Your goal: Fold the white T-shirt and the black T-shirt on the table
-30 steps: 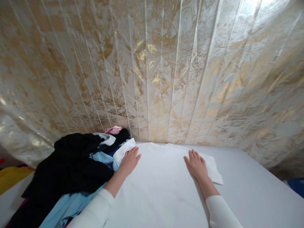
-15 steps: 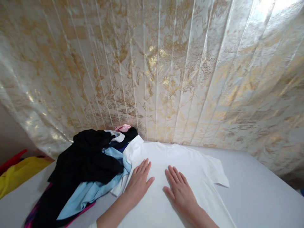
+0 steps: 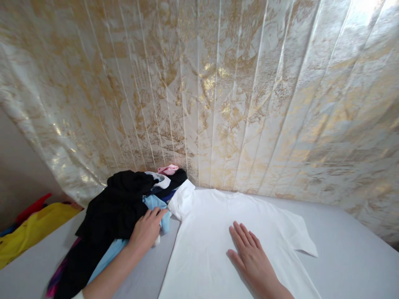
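A white T-shirt (image 3: 212, 232) lies spread out, neck end away from me, its right sleeve flat and its left sleeve bunched against the clothes pile. My right hand (image 3: 251, 255) rests palm down on the shirt's chest, fingers stretched. My left hand (image 3: 146, 228) is at the near right side of the pile, fingers reaching over a light blue garment (image 3: 154, 202) and touching the clothes. Its fingertips are partly hidden, but no cloth is seen gripped in it. A black garment (image 3: 112, 211) tops the pile just left of that hand.
The grey-white table surface (image 3: 349, 241) extends to the right of the shirt. Behind it hangs a shiny gold-patterned curtain (image 3: 215, 104). Yellow cloth (image 3: 40, 226) and red cloth (image 3: 33, 208) lie past the table's left edge. A pink cloth (image 3: 168, 169) pokes up behind the pile.
My left hand has moved left off the shirt onto the pile. The light blue cloth there has shifted leftward, baring the shirt's left edge. My right hand stays flat; the view has turned slightly left.
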